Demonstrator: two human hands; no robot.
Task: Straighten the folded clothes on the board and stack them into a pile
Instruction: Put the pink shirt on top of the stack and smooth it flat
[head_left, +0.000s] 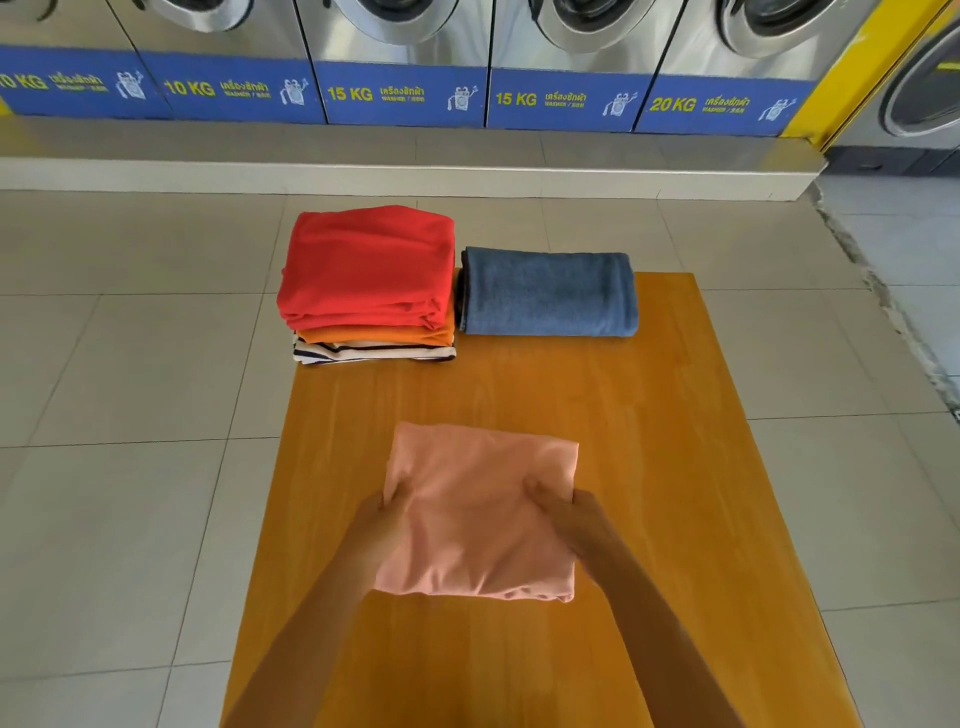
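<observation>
My hands, left (387, 519) and right (558, 512), pinch the side edges of the folded pink garment (480, 512) lying near me on the bench (649, 467). It looks light, soft and floppy, so I judge it needs support under both sides to reach the pile (366, 283).

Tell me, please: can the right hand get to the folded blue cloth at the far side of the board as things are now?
Probably not right away. The right hand is gripping the pink cloth together with the left hand. The bare board up to the blue cloth is free, so letting go first should open the way.
</observation>
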